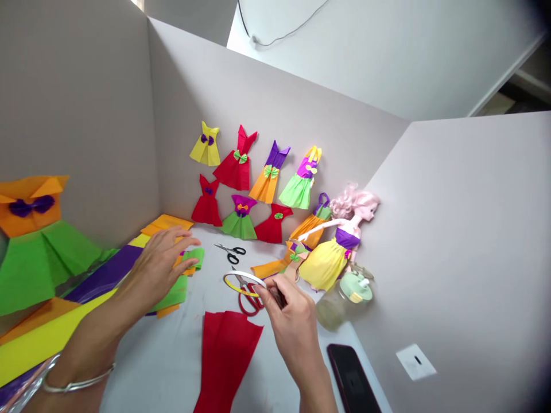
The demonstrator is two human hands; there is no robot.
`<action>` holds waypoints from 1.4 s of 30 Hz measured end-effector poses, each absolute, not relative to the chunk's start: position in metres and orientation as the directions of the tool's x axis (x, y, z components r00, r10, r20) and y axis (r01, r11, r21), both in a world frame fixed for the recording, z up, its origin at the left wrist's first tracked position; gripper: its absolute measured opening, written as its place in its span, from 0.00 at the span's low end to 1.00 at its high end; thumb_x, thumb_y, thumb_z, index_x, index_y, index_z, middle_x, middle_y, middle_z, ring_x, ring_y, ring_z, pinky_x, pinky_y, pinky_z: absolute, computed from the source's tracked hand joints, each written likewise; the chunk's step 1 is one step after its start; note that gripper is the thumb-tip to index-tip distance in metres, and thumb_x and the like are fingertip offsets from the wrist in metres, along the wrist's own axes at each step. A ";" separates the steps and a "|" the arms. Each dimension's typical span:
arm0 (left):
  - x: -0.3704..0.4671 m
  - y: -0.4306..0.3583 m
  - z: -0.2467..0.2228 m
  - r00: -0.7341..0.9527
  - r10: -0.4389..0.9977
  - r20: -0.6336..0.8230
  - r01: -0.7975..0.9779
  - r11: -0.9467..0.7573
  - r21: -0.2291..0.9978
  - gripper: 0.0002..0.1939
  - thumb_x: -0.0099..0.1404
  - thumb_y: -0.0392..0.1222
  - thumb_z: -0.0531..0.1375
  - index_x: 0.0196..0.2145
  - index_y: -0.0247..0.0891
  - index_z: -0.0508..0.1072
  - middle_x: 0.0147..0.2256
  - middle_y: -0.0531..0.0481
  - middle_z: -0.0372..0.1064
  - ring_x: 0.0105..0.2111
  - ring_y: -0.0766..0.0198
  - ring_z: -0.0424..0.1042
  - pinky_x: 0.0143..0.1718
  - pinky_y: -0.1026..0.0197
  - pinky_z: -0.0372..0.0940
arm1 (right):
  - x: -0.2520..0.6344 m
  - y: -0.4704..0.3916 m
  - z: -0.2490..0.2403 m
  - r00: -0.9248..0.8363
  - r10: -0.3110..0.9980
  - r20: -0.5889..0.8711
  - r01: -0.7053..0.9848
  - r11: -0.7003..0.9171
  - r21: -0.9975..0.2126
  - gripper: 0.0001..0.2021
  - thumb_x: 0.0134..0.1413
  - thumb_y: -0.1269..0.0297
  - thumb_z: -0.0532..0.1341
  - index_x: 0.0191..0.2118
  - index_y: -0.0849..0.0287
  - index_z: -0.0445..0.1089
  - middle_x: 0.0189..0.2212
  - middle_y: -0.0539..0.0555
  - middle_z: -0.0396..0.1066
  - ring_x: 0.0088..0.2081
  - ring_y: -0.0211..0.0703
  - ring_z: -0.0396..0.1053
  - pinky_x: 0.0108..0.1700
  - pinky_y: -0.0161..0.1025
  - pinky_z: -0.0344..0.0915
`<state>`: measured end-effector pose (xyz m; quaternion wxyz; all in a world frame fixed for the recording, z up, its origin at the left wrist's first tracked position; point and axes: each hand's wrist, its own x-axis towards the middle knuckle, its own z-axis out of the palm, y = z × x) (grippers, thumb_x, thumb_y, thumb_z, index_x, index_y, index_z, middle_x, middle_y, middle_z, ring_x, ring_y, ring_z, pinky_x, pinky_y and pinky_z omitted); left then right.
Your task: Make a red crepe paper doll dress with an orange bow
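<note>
My right hand pinches a narrow roll of tape, white outside and yellow inside, above the table. Behind and under the roll lie red-handled scissors, partly covered by it. My left hand is open, its fingers stretched over a stack of green and orange paper pieces; whether it touches them I cannot tell. A red paper dress lies flat in front of me, between my hands. Farther back rests a small pair of black-handled scissors.
Several paper dresses hang on the back panel. A pink-haired doll in a yellow skirt leans at right, near a jar with a mint lid. A phone lies at the right edge. Long coloured paper sheets cover the left side.
</note>
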<state>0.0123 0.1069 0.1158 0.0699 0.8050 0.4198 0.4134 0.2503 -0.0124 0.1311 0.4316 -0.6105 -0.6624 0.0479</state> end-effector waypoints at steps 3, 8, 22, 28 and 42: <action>0.017 0.091 0.125 0.277 0.799 0.535 0.579 -0.583 0.570 0.22 0.66 0.53 0.57 0.56 0.45 0.66 0.51 0.46 0.68 0.46 0.54 0.68 0.49 0.53 0.63 | 0.245 -0.012 0.132 0.060 0.846 0.530 0.782 0.290 -0.552 0.10 0.63 0.64 0.58 0.28 0.57 0.65 0.26 0.48 0.63 0.26 0.35 0.60 0.30 0.32 0.55; 0.046 0.058 0.141 0.614 0.696 0.373 0.254 -0.621 0.741 0.11 0.69 0.48 0.56 0.42 0.45 0.77 0.36 0.51 0.74 0.37 0.61 0.71 0.38 0.63 0.66 | 0.240 -0.013 0.134 0.079 0.882 0.464 0.646 0.309 -0.698 0.09 0.61 0.62 0.60 0.30 0.58 0.70 0.25 0.47 0.62 0.26 0.35 0.59 0.29 0.32 0.55; 0.048 0.051 0.145 0.660 0.720 0.215 0.102 -0.369 0.924 0.11 0.70 0.47 0.55 0.46 0.47 0.75 0.39 0.53 0.74 0.34 0.65 0.71 0.35 0.67 0.66 | 0.254 -0.020 0.138 0.058 0.864 0.500 0.646 0.349 -0.679 0.08 0.63 0.62 0.59 0.36 0.56 0.75 0.28 0.51 0.69 0.28 0.37 0.64 0.31 0.34 0.60; 0.050 0.051 0.145 0.624 0.733 0.272 -0.022 -0.332 0.943 0.08 0.69 0.47 0.58 0.36 0.44 0.73 0.30 0.55 0.68 0.31 0.67 0.66 0.35 0.67 0.64 | 0.255 -0.020 0.143 0.105 0.947 0.304 0.342 0.253 -0.905 0.10 0.59 0.57 0.62 0.39 0.57 0.76 0.28 0.50 0.69 0.26 0.37 0.65 0.28 0.33 0.62; 0.046 0.050 0.144 0.714 0.653 0.253 0.004 -0.365 0.931 0.10 0.69 0.46 0.57 0.41 0.46 0.79 0.37 0.51 0.71 0.38 0.63 0.68 0.43 0.63 0.63 | 0.261 -0.031 0.158 -0.050 0.972 0.231 0.386 0.232 -0.893 0.12 0.59 0.56 0.63 0.31 0.59 0.74 0.26 0.48 0.63 0.28 0.35 0.58 0.30 0.33 0.54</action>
